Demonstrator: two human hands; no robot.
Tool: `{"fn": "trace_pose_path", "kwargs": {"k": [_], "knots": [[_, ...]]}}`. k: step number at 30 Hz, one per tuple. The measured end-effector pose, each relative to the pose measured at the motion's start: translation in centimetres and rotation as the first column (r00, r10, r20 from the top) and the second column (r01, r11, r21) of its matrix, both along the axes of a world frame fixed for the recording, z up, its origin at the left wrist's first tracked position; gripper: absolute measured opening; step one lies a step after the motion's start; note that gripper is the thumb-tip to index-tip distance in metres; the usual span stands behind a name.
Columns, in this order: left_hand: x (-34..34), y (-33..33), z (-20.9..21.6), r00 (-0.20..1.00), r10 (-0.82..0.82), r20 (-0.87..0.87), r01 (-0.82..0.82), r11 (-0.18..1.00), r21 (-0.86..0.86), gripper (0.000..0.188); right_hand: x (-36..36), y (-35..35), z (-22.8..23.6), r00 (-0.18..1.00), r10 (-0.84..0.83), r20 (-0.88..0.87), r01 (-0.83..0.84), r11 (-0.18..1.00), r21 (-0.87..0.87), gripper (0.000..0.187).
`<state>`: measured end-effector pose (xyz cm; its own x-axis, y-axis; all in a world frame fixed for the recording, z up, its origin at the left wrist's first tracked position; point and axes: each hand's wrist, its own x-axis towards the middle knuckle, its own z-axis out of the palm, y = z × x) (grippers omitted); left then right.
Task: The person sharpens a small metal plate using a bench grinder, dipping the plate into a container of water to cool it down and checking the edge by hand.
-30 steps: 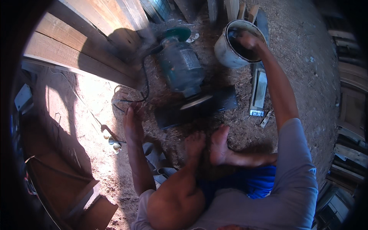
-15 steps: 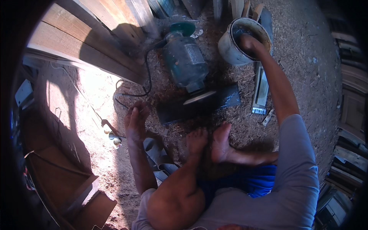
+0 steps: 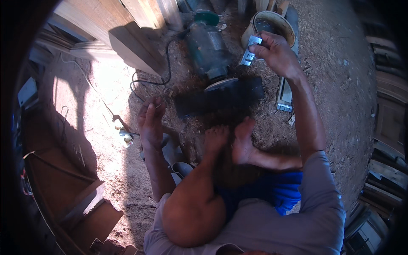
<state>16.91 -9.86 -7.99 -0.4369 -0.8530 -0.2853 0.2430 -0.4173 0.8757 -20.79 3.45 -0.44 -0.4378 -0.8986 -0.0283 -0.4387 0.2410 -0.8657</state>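
Observation:
My right hand pinches a shiny, slotted metal piece between thumb and fingers, just in front of a whitish bucket with dark liquid in it. Left of the piece lies a green motor with a pale disc on its near end, like a grinder. A dark board sits under the disc. My left hand hovers left of that board, its fingers loosely curled and apart; I see nothing clearly held in it.
A black cable loops left of the motor beside wooden planks. Right of my bare feet lies a long metal-ended strip. Brown boards stand at lower left; a grey curved piece rests by my left forearm.
My right hand has come up out of the bucket and moved toward me, with the slotted metal piece now visible in it. My left hand has shifted slightly away from me.

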Motion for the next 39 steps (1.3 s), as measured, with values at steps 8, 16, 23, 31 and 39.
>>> {"fn": "trace_pose_path", "kwargs": {"k": [8,16,23,31,39], "knots": [[-3.2,4.2,1.9,0.986,-0.085,0.140,0.114,0.971,-0.209,0.027,5.1,1.4,-1.1,1.000,-0.014,-0.016,0.014,0.999,-0.048,0.010],[-4.4,5.6,1.2,0.954,-0.192,0.229,0.264,0.901,-0.345,0.036,7.6,3.3,-1.8,0.961,-0.140,0.237,0.167,0.981,-0.098,0.012],[-6.2,7.2,1.7,0.870,-0.493,0.012,0.490,0.861,-0.134,0.034,13.3,4.7,-3.8,0.772,-0.072,0.631,0.146,0.987,-0.065,0.021],[-5.9,8.2,0.3,0.893,-0.445,-0.066,0.443,0.896,-0.044,0.014,17.4,6.4,-3.8,0.720,-0.031,0.693,0.052,0.999,-0.010,0.016],[-5.9,8.4,-1.4,0.927,-0.342,-0.153,0.358,0.929,0.097,0.011,18.8,8.5,-7.1,0.732,-0.018,0.681,0.060,0.997,-0.039,0.008]]}}
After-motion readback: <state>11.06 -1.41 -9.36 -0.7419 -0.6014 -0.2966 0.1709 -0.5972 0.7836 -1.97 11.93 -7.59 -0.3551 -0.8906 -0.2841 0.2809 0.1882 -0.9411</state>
